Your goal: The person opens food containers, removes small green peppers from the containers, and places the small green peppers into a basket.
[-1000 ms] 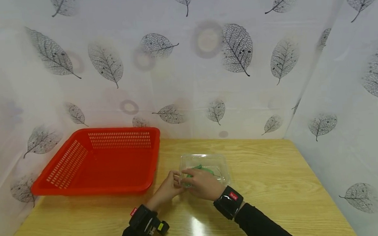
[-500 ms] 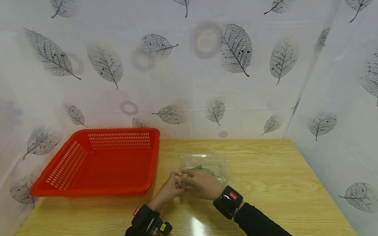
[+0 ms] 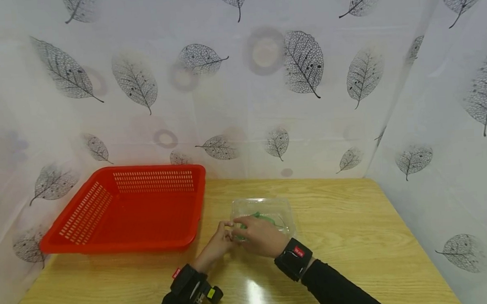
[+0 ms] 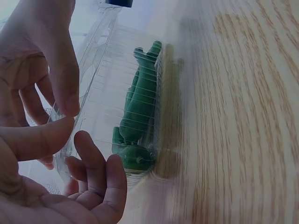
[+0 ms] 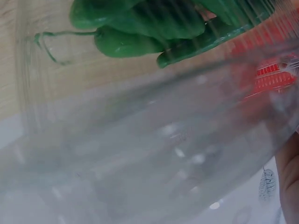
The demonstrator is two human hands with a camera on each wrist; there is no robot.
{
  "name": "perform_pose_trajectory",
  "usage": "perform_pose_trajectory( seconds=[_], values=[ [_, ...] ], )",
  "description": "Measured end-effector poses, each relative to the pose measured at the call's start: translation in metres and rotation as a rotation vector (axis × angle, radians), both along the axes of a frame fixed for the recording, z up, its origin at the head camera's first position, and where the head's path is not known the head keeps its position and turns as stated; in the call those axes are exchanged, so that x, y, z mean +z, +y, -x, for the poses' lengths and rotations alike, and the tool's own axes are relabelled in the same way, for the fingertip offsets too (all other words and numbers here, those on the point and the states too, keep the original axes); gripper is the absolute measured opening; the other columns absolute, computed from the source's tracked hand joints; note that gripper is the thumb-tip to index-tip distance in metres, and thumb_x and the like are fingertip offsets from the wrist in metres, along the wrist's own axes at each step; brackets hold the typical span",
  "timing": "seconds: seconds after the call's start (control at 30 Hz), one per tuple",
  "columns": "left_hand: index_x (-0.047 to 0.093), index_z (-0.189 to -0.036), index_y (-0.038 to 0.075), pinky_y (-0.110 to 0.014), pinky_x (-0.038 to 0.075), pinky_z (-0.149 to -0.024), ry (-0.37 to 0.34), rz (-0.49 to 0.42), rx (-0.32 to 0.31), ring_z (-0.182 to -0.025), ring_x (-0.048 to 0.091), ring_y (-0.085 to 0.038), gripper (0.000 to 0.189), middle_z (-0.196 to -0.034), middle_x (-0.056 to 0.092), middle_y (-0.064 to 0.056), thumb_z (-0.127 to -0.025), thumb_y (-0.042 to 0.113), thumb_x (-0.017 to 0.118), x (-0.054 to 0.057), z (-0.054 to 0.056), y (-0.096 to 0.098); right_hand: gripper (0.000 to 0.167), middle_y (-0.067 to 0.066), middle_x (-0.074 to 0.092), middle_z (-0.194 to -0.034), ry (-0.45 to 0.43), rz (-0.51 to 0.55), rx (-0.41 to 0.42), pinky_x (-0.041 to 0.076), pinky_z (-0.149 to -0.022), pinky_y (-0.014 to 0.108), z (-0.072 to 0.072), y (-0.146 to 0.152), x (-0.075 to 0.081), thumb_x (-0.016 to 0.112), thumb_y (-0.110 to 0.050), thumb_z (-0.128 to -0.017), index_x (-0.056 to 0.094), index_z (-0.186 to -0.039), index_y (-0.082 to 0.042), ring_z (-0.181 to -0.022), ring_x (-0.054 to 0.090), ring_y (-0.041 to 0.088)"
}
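Observation:
A clear plastic box (image 3: 285,209) rests on the table, with several green peppers (image 4: 140,100) lying inside it, seen through its ridged wall. One has a thin curling stem in the right wrist view. At the box's near left corner, my left hand (image 3: 217,245) pinches the edge between bent fingers and thumb. Over the box's near side lies my right hand (image 3: 264,237), gripping the same corner, thumb on the outer wall and fingers behind the rim. The thumb tip of the right hand nearly meets the left fingertips. Whether a lid covers the box I cannot tell.
A red plastic basket (image 3: 149,245) with slotted walls stands to the left on the wooden table (image 3: 347,238). A pale leaf-print sheet (image 3: 241,101) hangs behind and to the sides.
My left wrist has shifted slightly right, and its fingers have moved a little at the box corner. The right hand and the box stay nearly still.

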State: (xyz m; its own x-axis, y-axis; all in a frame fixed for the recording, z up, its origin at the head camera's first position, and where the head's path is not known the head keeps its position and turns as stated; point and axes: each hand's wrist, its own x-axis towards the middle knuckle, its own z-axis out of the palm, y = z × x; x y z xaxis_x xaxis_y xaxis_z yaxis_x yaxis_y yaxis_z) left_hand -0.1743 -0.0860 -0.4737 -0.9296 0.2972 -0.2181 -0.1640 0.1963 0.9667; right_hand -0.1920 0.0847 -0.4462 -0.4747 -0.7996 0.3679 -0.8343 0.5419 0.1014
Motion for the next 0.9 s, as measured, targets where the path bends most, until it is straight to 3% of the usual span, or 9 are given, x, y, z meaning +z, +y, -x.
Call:
perform_pose_trajectory(
  seconds=[0.23,0.43,0.7,0.9],
  values=[
    [0.028,-0.115,0.005,-0.028,0.040,-0.080,0.041,-0.019,0.001,-0.094,0.055,-0.020,0.040,-0.098,0.054,-0.010,-0.086,-0.004,0.054,-0.002,-0.001,0.000,0.036,0.007,0.063,-0.110,0.148,-0.067,-0.014,0.054,-0.071,0.019,-0.004,-0.008,-0.003,0.078,-0.020,-0.070,0.062,-0.103,-0.019,-0.098,0.064,0.018],
    [0.027,-0.116,-0.001,-0.024,0.038,-0.070,0.110,-0.024,0.026,-0.076,0.050,-0.014,0.044,-0.081,0.050,-0.003,-0.079,-0.012,0.049,-0.003,-0.003,0.005,0.040,0.005,0.058,-0.109,0.267,-0.184,-0.060,0.052,-0.068,0.020,-0.011,-0.014,-0.007,0.079,-0.025,-0.072,0.061,-0.106,-0.018,-0.092,0.058,0.017],
    [0.029,-0.119,-0.002,-0.025,0.037,-0.071,0.109,0.060,0.050,-0.075,0.048,-0.015,0.048,-0.077,0.051,-0.005,-0.078,-0.008,0.052,0.001,-0.005,0.007,0.041,0.003,0.057,-0.114,0.277,-0.237,-0.054,0.052,-0.068,0.023,-0.014,-0.015,-0.005,0.078,-0.025,-0.074,0.059,-0.109,-0.016,-0.091,0.058,0.018],
    [0.030,-0.119,-0.002,-0.024,0.037,-0.068,0.102,0.086,0.060,-0.073,0.047,-0.015,0.048,-0.079,0.051,-0.008,-0.078,-0.008,0.055,0.002,-0.004,0.007,0.039,0.003,0.058,-0.115,0.260,-0.255,-0.046,0.055,-0.076,0.026,-0.015,-0.013,-0.003,0.075,-0.025,-0.077,0.059,-0.112,-0.016,-0.100,0.062,0.025]
  ],
)
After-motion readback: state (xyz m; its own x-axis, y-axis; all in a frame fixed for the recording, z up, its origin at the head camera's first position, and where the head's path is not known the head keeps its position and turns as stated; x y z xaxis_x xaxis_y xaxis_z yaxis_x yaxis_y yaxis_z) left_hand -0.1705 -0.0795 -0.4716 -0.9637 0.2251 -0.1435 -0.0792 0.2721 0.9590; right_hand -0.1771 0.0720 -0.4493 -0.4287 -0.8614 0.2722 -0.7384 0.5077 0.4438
